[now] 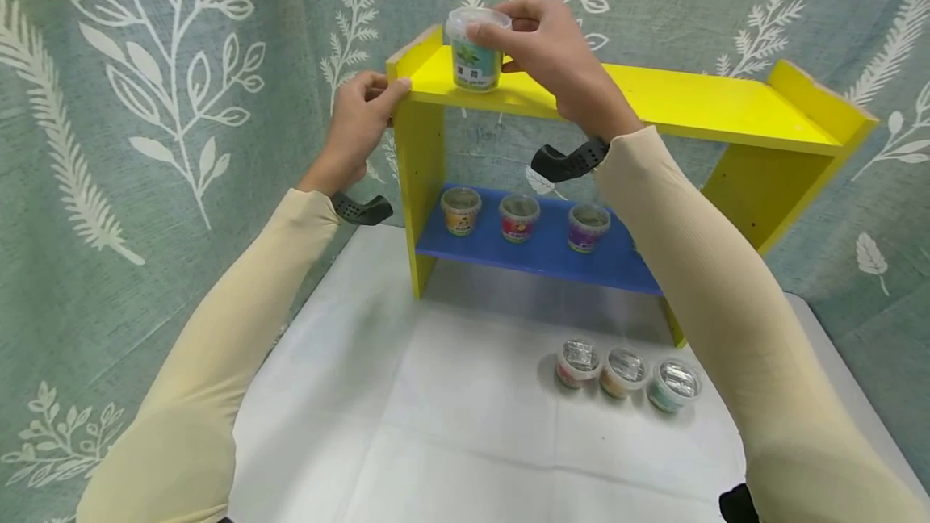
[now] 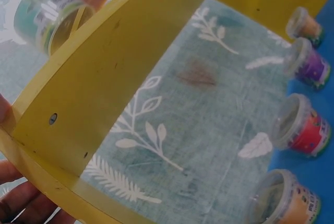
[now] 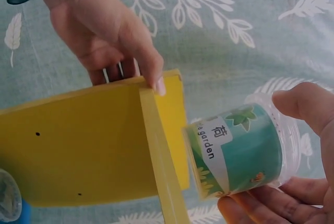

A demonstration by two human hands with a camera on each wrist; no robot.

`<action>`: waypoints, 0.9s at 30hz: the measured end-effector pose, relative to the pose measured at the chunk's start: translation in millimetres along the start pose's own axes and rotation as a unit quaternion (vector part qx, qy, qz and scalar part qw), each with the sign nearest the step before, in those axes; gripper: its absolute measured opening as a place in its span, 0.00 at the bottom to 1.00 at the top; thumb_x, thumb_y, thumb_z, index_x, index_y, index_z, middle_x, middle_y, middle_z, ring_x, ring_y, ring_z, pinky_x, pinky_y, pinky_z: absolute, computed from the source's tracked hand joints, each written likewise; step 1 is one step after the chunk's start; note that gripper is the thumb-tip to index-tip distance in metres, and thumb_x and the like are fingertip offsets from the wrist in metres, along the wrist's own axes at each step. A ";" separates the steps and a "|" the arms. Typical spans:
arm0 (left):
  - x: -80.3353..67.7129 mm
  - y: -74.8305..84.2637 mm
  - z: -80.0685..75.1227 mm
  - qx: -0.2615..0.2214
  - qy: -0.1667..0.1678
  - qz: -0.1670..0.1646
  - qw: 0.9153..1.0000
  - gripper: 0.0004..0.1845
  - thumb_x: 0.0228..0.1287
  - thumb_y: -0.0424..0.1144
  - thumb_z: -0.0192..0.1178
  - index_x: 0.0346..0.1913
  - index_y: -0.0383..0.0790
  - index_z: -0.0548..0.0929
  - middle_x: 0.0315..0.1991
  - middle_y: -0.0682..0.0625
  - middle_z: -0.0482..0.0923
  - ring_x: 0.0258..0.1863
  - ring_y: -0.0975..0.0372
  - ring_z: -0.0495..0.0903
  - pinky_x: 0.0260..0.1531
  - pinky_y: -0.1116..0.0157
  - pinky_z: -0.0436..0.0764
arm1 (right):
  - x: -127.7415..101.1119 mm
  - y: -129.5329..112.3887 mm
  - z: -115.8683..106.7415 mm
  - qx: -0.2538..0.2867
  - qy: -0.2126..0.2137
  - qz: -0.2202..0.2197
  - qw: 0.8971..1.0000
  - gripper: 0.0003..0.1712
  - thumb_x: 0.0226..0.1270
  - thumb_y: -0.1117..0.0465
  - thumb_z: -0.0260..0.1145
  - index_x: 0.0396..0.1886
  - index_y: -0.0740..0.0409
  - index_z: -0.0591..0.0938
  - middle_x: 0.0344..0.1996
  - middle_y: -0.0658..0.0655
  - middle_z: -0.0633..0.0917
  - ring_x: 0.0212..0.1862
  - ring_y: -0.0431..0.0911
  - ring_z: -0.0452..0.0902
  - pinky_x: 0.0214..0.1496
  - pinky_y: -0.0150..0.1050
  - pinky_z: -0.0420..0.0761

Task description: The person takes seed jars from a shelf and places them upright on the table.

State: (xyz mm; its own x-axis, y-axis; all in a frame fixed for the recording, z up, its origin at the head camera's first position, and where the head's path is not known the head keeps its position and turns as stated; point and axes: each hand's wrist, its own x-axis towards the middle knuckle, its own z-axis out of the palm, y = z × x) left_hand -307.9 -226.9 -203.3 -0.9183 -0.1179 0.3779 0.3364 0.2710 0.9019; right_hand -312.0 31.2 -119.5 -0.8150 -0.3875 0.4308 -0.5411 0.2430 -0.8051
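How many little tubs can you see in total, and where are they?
7. One green tub on the yellow top shelf, gripped by the right hand; three on the blue shelf; three on the white table. The right arm may hide more.

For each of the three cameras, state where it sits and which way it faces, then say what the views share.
Head: above, looking forward and down at the yellow shelf; both sleeved arms, left hand and right hand show.
Left wrist: below the top board, looking along the shelf underside to four cups on the blue board; fingertips show.
Right wrist: faces the green cup the right hand holds; both hands show.
Shared: green cup, yellow shelf.
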 end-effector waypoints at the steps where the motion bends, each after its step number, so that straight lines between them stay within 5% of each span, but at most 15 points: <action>1: 0.0 0.0 0.3 0.002 0.000 0.002 1.000 0.23 0.74 0.54 0.61 0.58 0.41 0.78 0.52 0.49 0.78 0.49 0.58 0.78 0.55 0.60 0.77 | -2.2 0.0 -1.4 -0.001 -0.002 -0.002 1.000 0.31 0.71 0.50 0.71 0.69 0.57 0.76 0.59 0.57 0.80 0.58 0.49 0.77 0.63 0.40 0.78; 27: 1.3 -0.1 -1.5 -0.001 -0.008 -0.004 1.000 0.22 0.74 0.55 0.61 0.57 0.42 0.79 0.52 0.48 0.78 0.49 0.57 0.79 0.54 0.61 0.78 | -57.9 -5.4 -25.0 0.016 -0.029 0.006 0.999 0.35 0.69 0.54 0.73 0.72 0.59 0.73 0.61 0.59 0.79 0.58 0.51 0.77 0.64 0.43 0.79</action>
State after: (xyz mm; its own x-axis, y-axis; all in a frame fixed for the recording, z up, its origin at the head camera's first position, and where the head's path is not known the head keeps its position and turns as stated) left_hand -308.8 -228.5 -202.6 -0.9242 -0.1048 0.3673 0.3294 0.2681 0.9053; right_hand -267.0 74.6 -130.0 -0.8073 -0.4353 0.3984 -0.5244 0.2196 -0.8227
